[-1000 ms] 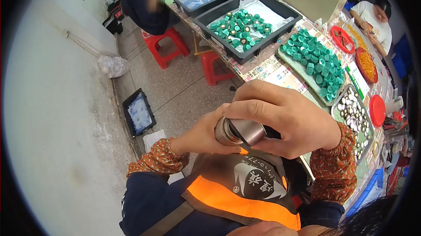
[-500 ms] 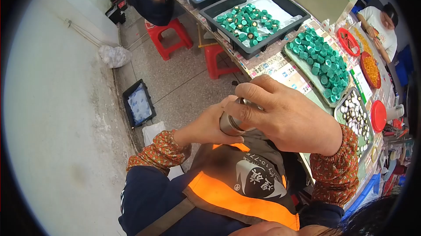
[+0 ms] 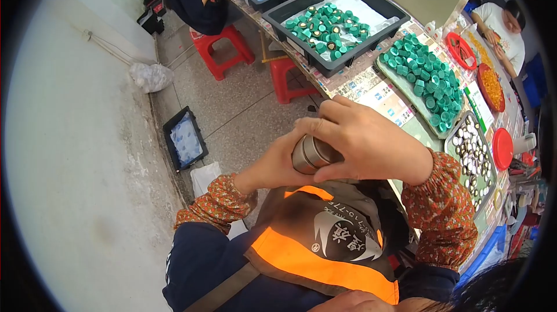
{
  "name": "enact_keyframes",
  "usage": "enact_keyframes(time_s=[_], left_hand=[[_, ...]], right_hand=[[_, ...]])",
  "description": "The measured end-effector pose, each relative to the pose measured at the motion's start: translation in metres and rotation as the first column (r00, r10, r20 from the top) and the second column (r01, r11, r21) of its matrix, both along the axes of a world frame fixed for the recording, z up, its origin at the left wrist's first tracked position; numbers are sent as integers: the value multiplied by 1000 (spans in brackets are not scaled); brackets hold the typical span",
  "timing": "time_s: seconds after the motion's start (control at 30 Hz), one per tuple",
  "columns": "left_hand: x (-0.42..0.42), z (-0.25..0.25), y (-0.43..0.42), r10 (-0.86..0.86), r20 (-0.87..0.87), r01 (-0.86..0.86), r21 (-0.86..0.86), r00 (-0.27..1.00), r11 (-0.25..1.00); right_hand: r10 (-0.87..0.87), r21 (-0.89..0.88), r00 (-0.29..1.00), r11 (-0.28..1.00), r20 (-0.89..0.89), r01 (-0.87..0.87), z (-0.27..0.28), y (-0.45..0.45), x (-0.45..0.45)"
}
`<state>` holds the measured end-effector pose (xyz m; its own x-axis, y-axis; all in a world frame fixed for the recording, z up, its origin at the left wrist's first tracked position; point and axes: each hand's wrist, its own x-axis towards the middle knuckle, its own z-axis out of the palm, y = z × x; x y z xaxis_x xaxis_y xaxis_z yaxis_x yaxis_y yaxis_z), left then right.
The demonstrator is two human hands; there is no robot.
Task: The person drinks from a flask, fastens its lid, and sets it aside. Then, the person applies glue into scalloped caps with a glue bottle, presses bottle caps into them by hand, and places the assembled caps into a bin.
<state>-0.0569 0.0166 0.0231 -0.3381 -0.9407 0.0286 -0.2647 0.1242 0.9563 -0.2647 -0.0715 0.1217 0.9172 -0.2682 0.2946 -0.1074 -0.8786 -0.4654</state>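
Table: runs diagonally at upper right. Black tray: on table, holds green caps on white lining. Green tray: beside it, heaped with more green caps. Metal tray: nearer the wearer, holds small round pieces. Metal container: held above apron; left hand clamped round its body, right hand gripping its upper end. Hands meet at container.

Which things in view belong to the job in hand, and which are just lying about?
In the job:
left hand
right hand
metal container, held between them

Apparently just lying about:
green cap pile
black table tray
round red lid
floor tray
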Motion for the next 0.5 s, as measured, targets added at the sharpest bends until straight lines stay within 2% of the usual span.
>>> enact_keyframes(time_s=[0.1, 0.2, 0.27, 0.3, 0.4, 0.5], left_hand=[[-1, -5, -4, 17, -30, -17, -10, 999, 1000], [1, -7, -6, 42, 61, -41, -9, 997, 999], [3, -11, -9, 62, -24, -63, -30, 998, 998], [3, -14, -11, 68, -70, -71, -35, 995, 997], [3, -7, -11, 108, -41, -110, -58, 993, 992], [2, -15, -14, 117, -43, -119, -61, 992, 991]], right_hand=[[-110, 40, 989, 993, -96, 115, 2, 3, 1], [-173, 46, 975, 982, -141, 181, 2, 7, -3], [-118, 135, 993, 984, -1, 117, -2, 3, -8], [-112, 156, 993, 982, 23, 107, -4, 0, -12], [-112, 174, 994, 979, 15, 107, -6, -8, -16], [-248, 152, 967, 960, 58, 237, -14, -4, -14]])
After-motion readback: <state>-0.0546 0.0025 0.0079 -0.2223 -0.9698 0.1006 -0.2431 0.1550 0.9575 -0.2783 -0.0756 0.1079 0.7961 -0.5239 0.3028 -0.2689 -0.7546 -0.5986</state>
